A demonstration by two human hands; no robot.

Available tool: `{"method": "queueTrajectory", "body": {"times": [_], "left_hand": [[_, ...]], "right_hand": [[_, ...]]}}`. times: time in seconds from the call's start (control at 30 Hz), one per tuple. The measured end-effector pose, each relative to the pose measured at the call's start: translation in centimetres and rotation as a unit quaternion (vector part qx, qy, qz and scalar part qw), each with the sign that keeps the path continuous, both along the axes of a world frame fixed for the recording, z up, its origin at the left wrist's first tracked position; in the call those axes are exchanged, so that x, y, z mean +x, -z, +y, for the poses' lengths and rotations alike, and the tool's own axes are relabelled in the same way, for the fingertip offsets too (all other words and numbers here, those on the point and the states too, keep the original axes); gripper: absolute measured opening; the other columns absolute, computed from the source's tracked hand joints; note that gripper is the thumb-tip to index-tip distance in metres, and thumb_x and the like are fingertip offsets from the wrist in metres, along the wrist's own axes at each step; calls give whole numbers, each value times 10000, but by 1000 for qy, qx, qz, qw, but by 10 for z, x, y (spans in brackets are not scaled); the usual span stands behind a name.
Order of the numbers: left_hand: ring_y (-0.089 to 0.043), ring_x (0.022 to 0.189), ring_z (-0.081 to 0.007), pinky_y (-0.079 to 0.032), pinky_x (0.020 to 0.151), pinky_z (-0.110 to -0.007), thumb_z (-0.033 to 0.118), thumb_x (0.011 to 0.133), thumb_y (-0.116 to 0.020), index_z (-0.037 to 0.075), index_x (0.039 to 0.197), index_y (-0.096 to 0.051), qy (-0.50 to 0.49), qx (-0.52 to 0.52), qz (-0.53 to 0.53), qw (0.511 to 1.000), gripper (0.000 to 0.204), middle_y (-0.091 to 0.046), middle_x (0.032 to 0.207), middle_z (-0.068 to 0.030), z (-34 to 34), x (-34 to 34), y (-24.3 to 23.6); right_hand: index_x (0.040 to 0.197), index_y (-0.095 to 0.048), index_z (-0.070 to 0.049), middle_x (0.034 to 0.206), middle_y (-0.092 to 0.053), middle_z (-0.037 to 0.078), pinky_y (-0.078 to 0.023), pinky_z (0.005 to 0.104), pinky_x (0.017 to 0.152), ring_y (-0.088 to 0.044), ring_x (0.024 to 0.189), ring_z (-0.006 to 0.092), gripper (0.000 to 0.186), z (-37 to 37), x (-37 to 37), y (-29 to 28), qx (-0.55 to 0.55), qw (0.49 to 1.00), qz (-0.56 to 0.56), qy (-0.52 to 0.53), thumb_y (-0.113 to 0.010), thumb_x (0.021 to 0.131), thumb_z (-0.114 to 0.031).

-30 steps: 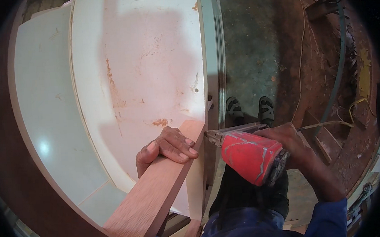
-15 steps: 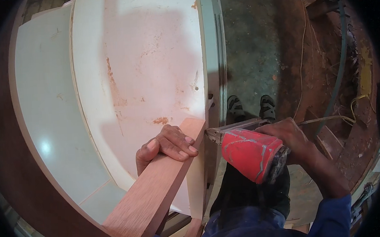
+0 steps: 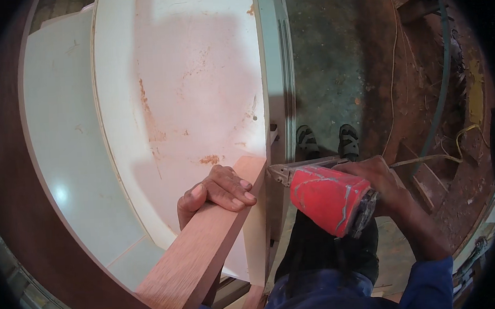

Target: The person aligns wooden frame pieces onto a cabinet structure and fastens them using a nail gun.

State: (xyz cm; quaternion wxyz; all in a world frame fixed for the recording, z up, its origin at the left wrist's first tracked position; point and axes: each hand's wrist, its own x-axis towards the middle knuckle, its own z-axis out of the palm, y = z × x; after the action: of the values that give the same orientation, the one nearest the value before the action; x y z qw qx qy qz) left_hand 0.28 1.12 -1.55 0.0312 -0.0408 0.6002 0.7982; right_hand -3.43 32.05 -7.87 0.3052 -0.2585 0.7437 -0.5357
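Observation:
A reddish-brown wooden board (image 3: 191,258) slants from the lower left up to the near right edge of the white panel. Over its top face and edge lies my left hand (image 3: 218,190), fingers pressed together and closed around it, thumb on the far side. My right hand (image 3: 379,184) grips a scuffed red nail gun (image 3: 329,199), its handle mostly hidden behind the red body. The gun's metal nose points left, close to the board's upper end and the panel's side; I cannot tell whether it touches.
The worn white panel (image 3: 199,90) has brown stains. A curved brown rim (image 3: 7,167) runs along the left. A yellowish hose (image 3: 427,157) trails right from the gun. Beyond the concrete floor (image 3: 327,66) lie wood scraps and a thicker dark hose (image 3: 443,88).
The nail gun and my right hand have shifted very slightly right. My left hand stays on the board.

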Motion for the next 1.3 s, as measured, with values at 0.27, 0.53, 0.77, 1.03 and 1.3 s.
{"method": "queueTrajectory", "body": {"times": [0.27, 0.53, 0.77, 1.03, 1.3], "left_hand": [[-642, 912, -259, -409, 949, -369, 276, 1046, -262, 67, 810, -750, 0, 10, -14, 1000, 582, -733, 770, -144, -1, 2, 1], [-636, 907, -251, -406, 954, -359, 272, 1044, -261, 76, 805, -757, -3, -7, -23, 1000, 584, -729, 762, -134, -1, 2, -3], [-628, 895, -254, -405, 956, -364, 260, 1032, -276, 68, 801, -754, -1, 10, -21, 1000, 565, -723, 758, -139, 3, -1, -4], [-623, 871, -264, -391, 985, -391, 251, 1036, -285, 67, 759, -726, 8, -16, -53, 998, 553, -718, 772, -154, -3, 0, -9], [-621, 985, -299, -446, 1013, -408, 247, 1049, -251, -21, 850, -741, 137, 61, -104, 983, 593, -718, 870, -211, -20, -24, -13]], "right_hand": [[1193, -673, -62, 1069, -735, 150, -573, 395, 820, -721, 979, 348, 707, -3, -1, -1, 10, 1000, -1, -20, -893, 552, -263], [1235, -668, -106, 1092, -741, 137, -567, 397, 821, -717, 1008, 330, 724, -4, -7, -2, 2, 999, 21, -32, -902, 573, -284], [1192, -673, -127, 1034, -737, 134, -559, 417, 790, -714, 970, 337, 639, -4, -20, -21, 63, 995, 19, -73, -891, 611, -278], [1204, -659, -72, 982, -744, 115, -561, 414, 808, -736, 914, 278, 496, 2, 22, -6, -11, 989, -129, 66, -848, 752, -150], [1237, -638, -5, 975, -709, 94, -569, 336, 738, -663, 815, 129, 443, 41, 45, -10, 94, 868, -458, 166, -771, 817, -51]]}}
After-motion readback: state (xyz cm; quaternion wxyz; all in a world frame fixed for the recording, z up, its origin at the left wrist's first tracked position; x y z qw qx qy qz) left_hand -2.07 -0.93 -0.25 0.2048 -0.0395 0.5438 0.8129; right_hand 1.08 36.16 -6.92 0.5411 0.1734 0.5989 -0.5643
